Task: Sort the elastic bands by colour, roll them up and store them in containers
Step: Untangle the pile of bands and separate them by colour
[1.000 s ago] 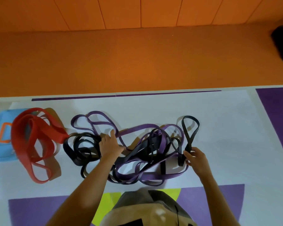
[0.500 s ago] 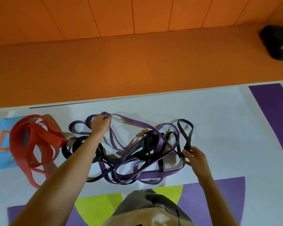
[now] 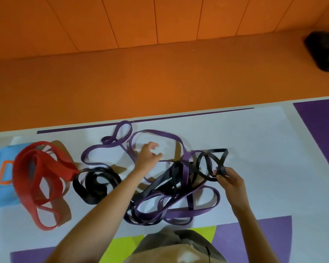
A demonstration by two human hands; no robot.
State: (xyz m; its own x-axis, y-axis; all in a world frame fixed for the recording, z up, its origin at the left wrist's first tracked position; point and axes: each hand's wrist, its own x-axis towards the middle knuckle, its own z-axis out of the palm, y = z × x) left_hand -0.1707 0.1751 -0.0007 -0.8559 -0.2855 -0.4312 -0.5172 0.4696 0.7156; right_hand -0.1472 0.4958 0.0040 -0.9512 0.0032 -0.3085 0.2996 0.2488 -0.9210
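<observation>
Wide red rubber bands lie heaped apart at the left, with coiled black rubber bands beside them. The left hand hovers over a purple rubber loop, its grip loose and empty. The right hand pinches a thin black band from the mixed purple-and-black tangle. Sorting looks partly done; rolling and storing remain.

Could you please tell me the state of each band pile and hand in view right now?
Red bands: heaped apart, unrolled.
Black pile: loosely coiled, unmixed.
Tangle: purple and black intertwined.
Purple band: spread loose, partly clear of tangle.
Left hand: open above it.
Right hand: pinches black loop.
</observation>
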